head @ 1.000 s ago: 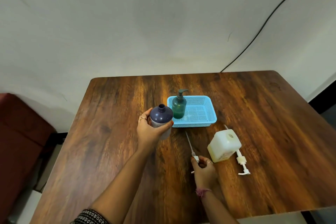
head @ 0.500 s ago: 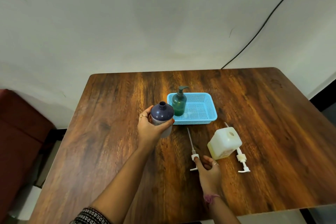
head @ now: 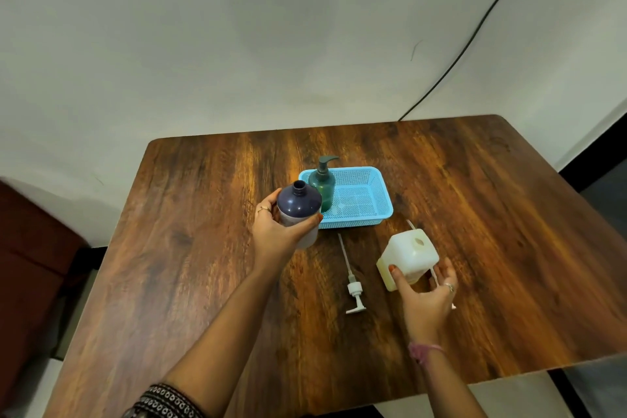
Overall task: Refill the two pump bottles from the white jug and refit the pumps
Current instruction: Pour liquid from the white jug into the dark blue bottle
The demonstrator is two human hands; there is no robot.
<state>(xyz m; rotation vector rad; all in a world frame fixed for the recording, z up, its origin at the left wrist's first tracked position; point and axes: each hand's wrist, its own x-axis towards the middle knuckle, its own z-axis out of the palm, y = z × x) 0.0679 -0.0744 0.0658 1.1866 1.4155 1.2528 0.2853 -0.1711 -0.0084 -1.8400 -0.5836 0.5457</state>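
Observation:
My left hand [head: 278, 231] holds a dark blue pump bottle [head: 298, 210] upright above the table, its neck open and without a pump. My right hand [head: 424, 295] wraps the near side of the white jug [head: 412, 254], thumb on its front face and fingers along its right side. The jug's top hole is uncapped. One white pump [head: 354, 288] with a long tube lies on the table between my hands. A second white pump [head: 411, 224] lies behind the jug, mostly hidden by the jug and my hand. A green pump bottle [head: 323, 185] with its pump fitted stands in the blue basket [head: 369, 207].
The wooden table [head: 169, 265] ends close to my body and at the right. A black cable [head: 475, 34] runs down the wall behind it. A dark red seat [head: 30, 248] stands to the left of the table.
My right hand let go of the white pump on the table and moved right onto the white jug. My left hand kept holding the blue bottle in place.

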